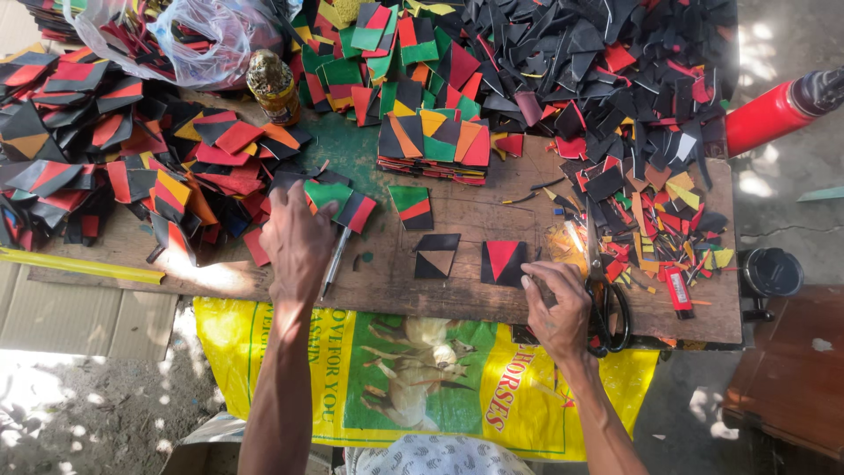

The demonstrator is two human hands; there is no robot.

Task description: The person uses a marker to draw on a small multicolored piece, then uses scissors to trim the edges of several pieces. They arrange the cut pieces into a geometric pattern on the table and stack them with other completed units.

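Observation:
My left hand (297, 236) lies palm down on the wooden board (457, 295), fingers spread over green, red and black square patches (338, 199) at the edge of a heap. A pen-like tool (336, 259) lies just right of it. My right hand (556, 310) rests at the board's near edge, fingertips touching the lower right corner of a black square with a red triangle (503, 262). A black and tan square (436, 255) lies to its left. Black-handled scissors (603, 290) lie right beside my right hand.
Heaps of coloured patches (105, 149) cover the left and back; black offcuts (615, 79) pile at the back right. A neat stack (435, 145), a small bottle (272, 86), a plastic bag (193, 35), a red cylinder (774, 110) and a yellow sack (413, 378) surround the board.

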